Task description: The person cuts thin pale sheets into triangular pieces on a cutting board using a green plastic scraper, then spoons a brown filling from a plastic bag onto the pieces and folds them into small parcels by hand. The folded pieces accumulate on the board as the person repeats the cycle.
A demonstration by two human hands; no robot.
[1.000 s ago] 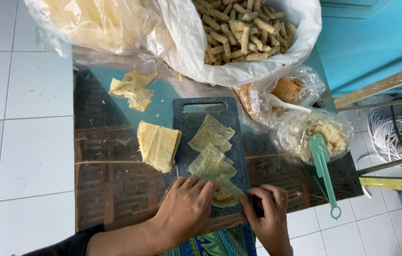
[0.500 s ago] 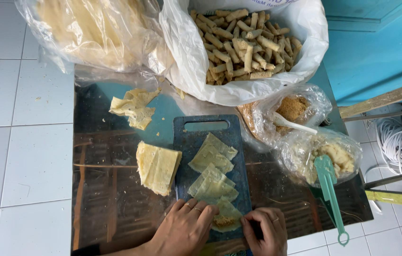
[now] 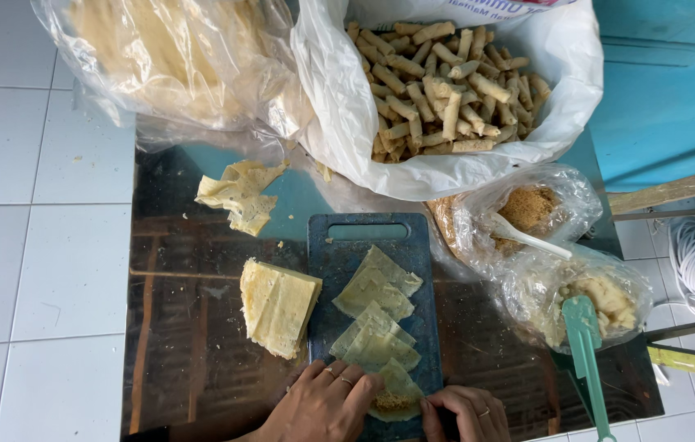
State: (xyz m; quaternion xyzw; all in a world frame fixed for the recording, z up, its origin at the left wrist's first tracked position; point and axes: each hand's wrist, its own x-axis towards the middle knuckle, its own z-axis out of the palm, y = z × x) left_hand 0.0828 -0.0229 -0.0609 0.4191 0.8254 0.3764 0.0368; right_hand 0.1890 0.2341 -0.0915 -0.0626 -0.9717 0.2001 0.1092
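A dark blue cutting board [image 3: 413, 241] lies on the glass tabletop, carrying three thin pale wrapper sheets [image 3: 378, 286] in a row. My left hand [image 3: 327, 405] and my right hand [image 3: 466, 413] sit at the board's near end. Both pinch the nearest wrapper [image 3: 396, 385], which has brown filling on it and is partly folded. A stack of square wrappers [image 3: 276, 304] rests just left of the board.
A white bag of rolled sticks [image 3: 445, 74] and a clear bag of wrappers [image 3: 167, 57] stand at the back. Torn wrapper scraps [image 3: 237, 192] lie back left. Two bags of filling hold a white spoon [image 3: 527, 237] and a green spatula [image 3: 586, 360].
Both hands have drawn closer to the near edge of the board, fingers closing over the nearest wrapper. The view has shifted so the hands sit lower in frame.
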